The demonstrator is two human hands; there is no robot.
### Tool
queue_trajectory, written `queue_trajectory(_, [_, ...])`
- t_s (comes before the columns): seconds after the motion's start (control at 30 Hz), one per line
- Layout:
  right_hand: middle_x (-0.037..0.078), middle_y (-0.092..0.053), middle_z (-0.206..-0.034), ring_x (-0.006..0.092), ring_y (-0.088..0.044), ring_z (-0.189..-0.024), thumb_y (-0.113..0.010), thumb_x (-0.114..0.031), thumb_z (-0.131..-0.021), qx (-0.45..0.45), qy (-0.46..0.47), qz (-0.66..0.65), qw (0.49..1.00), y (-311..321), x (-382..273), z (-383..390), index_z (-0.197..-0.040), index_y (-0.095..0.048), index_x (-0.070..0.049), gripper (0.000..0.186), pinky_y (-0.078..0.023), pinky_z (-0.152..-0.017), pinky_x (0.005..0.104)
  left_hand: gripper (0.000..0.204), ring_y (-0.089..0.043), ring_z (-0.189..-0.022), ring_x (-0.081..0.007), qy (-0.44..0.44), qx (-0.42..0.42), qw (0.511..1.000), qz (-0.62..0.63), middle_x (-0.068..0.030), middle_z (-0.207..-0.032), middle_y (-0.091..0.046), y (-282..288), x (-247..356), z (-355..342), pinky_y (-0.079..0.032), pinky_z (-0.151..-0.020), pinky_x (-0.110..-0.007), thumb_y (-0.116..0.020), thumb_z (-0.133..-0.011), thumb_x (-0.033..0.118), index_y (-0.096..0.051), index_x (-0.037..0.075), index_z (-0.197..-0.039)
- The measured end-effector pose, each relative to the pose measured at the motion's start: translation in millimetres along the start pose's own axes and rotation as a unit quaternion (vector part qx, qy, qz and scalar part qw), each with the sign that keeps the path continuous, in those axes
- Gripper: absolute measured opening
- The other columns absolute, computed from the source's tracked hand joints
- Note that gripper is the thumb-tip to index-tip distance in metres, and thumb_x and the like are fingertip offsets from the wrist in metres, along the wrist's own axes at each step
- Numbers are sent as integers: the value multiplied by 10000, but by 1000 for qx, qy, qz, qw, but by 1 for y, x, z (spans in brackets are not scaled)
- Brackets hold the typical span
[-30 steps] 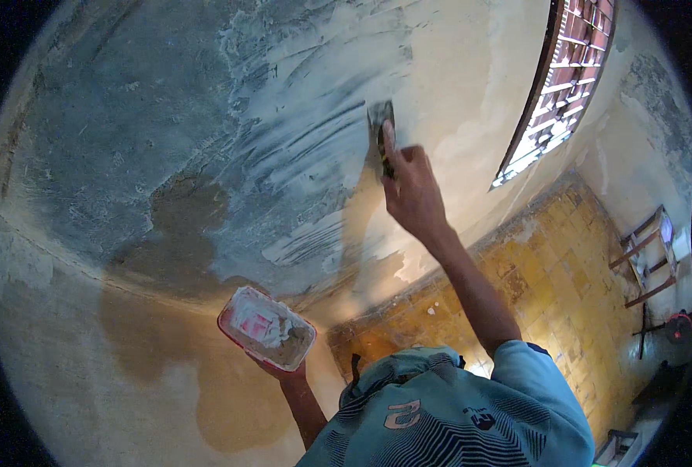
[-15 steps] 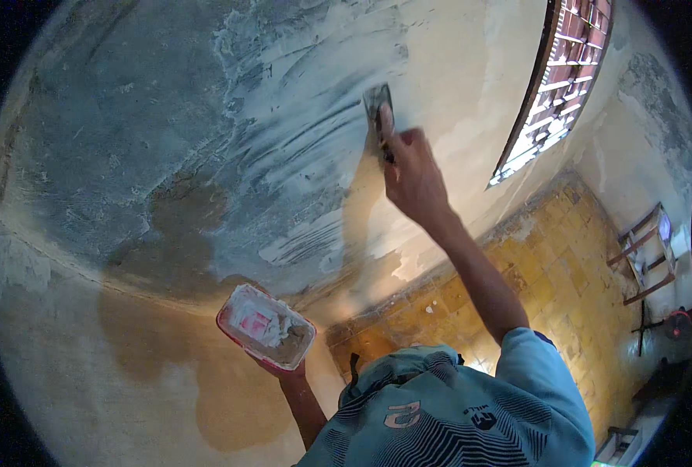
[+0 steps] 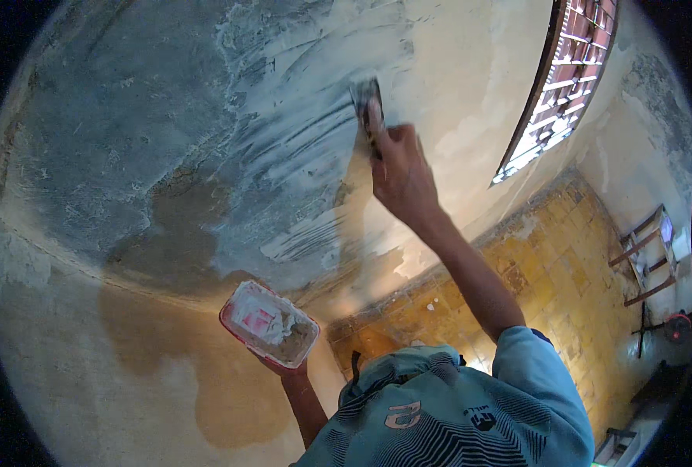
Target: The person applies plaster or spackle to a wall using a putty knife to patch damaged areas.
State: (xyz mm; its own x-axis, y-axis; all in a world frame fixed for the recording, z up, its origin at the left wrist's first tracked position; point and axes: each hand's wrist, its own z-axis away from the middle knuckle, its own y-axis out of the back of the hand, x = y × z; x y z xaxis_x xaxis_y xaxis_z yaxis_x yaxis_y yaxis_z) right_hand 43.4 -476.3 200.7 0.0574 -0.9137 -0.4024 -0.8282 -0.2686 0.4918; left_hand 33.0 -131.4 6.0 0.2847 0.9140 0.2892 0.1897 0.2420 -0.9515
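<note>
My right hand (image 3: 408, 175) grips the handle of a putty knife (image 3: 367, 97), whose wide blade lies against the wall or very close to it. Around the blade the dark grey wall patch (image 3: 159, 101) carries streaky whitish filler (image 3: 307, 117). Lower down, my left hand (image 3: 287, 367) supports a pink-rimmed rectangular plastic tub (image 3: 269, 324) from beneath, its fingers mostly hidden under it. White paste (image 3: 264, 311) clings to the tub's inside, with a greyish-brown area in its near corner.
A barred window (image 3: 556, 93) is set in the wall at the upper right. Yellowish tiles cover the floor (image 3: 548, 265). A wooden chair (image 3: 648, 253) stands by the right wall, near a red round object (image 3: 678, 327). Shadows fall on the wall at left.
My right hand and the putty knife have moved a little to the left along the wall. The tub in my left hand has barely shifted.
</note>
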Motion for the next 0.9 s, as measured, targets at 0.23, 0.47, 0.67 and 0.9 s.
queue_trajectory(0.23, [201, -496, -1029, 369, -528, -925, -613, 68, -812, -170, -89, -12, 981, -30, 18, 108, -1598, -238, -123, 892, -508, -790, 455, 832, -500, -1306, -388, 18, 17, 1000, 4, -127, -1500, -466, -1, -3, -2, -465, -995, -623, -691, -844, 602, -400, 188, -1505])
queue_trajectory(0.47, [203, -484, -1013, 382, -526, -935, -570, 78, -813, -35, -13, -12, 999, 4, -24, 0, -1600, -230, -173, 894, -534, -726, 464, 893, -520, -1272, -424, 1, 15, 999, 48, -155, -1468, -497, -15, -6, -6, -444, -971, -697, -698, -807, 637, -400, 175, -1510])
queue_trajectory(0.67, [217, -480, -1017, 384, -524, -944, -569, 60, -837, -117, -61, 0, 991, -37, 9, 104, -1605, -212, -183, 881, -529, -712, 458, 922, -498, -1297, -423, 17, 2, 998, 61, -146, -1483, -482, -11, -7, -2, -427, -1007, -688, -715, -797, 633, -378, 175, -1522])
queue_trajectory(0.9, [213, -496, -1034, 374, -524, -925, -583, 66, -824, -52, -13, -16, 998, 0, -34, 0, -1601, -216, -123, 880, -498, -799, 455, 949, -480, -1317, -419, -7, 43, 999, 7, -135, -1508, -454, 2, 5, -3, -416, -1025, -687, -746, -775, 625, -369, 185, -1527])
